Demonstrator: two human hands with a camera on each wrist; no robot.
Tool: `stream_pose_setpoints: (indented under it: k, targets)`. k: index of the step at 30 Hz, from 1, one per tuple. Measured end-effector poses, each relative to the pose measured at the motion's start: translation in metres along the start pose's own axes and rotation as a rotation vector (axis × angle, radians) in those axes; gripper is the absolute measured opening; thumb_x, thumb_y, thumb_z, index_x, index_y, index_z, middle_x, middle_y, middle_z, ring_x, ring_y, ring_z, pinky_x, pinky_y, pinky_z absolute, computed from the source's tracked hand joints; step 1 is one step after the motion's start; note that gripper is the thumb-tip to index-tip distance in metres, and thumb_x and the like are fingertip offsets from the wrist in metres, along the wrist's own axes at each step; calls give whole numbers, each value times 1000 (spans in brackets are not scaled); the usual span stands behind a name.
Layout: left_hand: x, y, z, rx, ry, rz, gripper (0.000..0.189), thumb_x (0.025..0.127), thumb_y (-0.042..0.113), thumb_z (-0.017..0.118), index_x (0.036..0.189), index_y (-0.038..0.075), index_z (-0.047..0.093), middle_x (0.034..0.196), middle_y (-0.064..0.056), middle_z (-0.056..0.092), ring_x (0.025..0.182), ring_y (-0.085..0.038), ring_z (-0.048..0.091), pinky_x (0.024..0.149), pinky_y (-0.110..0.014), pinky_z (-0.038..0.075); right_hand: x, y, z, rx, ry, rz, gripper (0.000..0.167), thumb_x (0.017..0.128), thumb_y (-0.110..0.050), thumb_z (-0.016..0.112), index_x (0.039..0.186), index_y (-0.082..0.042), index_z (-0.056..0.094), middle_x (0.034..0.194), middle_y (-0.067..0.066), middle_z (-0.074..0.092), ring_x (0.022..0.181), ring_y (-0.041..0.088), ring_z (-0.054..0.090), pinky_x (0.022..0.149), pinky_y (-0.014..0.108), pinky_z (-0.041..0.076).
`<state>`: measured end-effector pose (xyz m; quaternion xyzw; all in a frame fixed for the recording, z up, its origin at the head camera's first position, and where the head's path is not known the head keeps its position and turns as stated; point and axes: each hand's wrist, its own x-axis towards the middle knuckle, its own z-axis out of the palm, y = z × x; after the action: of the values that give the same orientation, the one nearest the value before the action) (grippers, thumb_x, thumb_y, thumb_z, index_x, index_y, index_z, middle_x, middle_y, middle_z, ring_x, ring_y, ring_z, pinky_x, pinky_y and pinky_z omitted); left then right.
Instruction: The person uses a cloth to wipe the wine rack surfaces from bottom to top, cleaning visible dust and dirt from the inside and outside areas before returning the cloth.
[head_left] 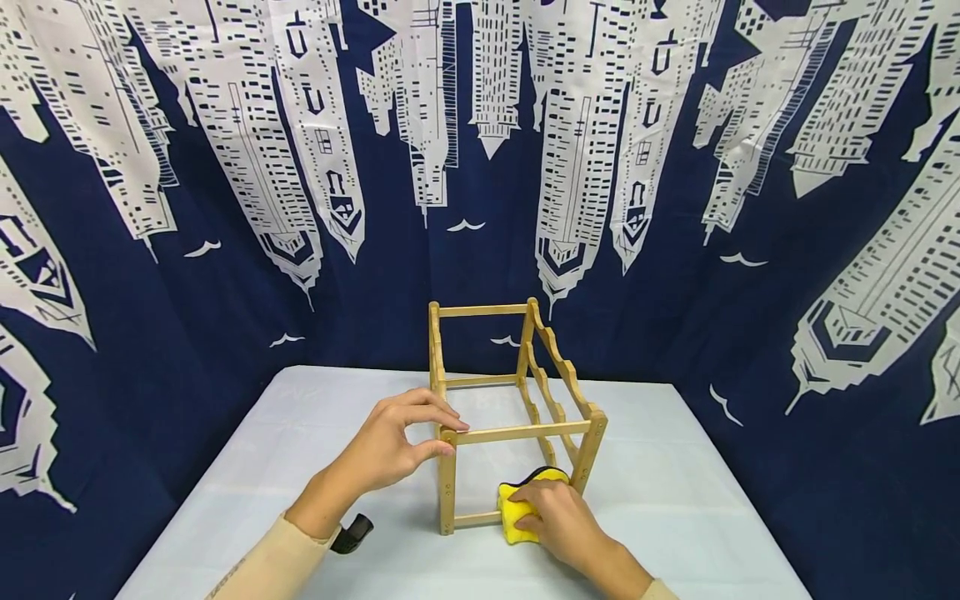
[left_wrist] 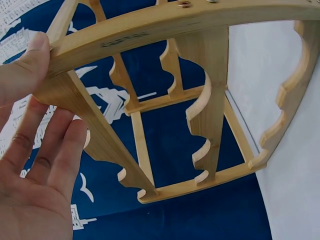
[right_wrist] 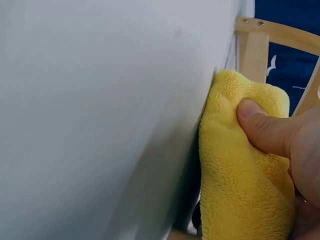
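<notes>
A light wooden rack (head_left: pixel 447 492) with wavy-edged rails stands upright on the white table. My left hand (head_left: pixel 390 442) holds its near left top corner. In the left wrist view, the thumb presses one side of the frame's corner while the fingers (left_wrist: pixel 67 145) reach round the wavy rail. A plush yellow cloth (head_left: pixel 513 515) with a dark edge is bunched in my right hand (head_left: pixel 566 523), low at the rack's front right. It covers the right part of the lower front bar (head_left: pixel 477 519). The right wrist view has the thumb (right_wrist: pixel 265 127) pressed into the cloth; the other fingers are mostly hidden.
The white-covered table (head_left: pixel 660 475) extends on both sides of the rack. Behind it and along the sides hangs a dark blue curtain (head_left: pixel 390 308) printed with white buildings and birds. A black device (head_left: pixel 352 534) sits at the left wrist.
</notes>
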<state>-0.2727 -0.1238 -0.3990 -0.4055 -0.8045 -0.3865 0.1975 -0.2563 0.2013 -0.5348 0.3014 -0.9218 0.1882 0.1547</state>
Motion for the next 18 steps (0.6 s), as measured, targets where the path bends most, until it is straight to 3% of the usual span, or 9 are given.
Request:
stream_pose_setpoints:
  k: [9,18]
  targets:
    - [6,5,-4,32,-2,-53,40,82,15,106,117,29,93,116,10,86,108,-14,82,93,-30,70,14,-14,19,153,11,67,32,85,-18,105,113,-12,91,115,3,92,108,20,85,95,38,74]
    - [3,1,0,-60,11,-121,44,81,11,106,117,22,84,118,8,86,117,-22,86,106,-35,73,31,-50,37,199,-18,33,32,88,-19,104,116,-11,90,117,3,92,111,18,86,95,36,75]
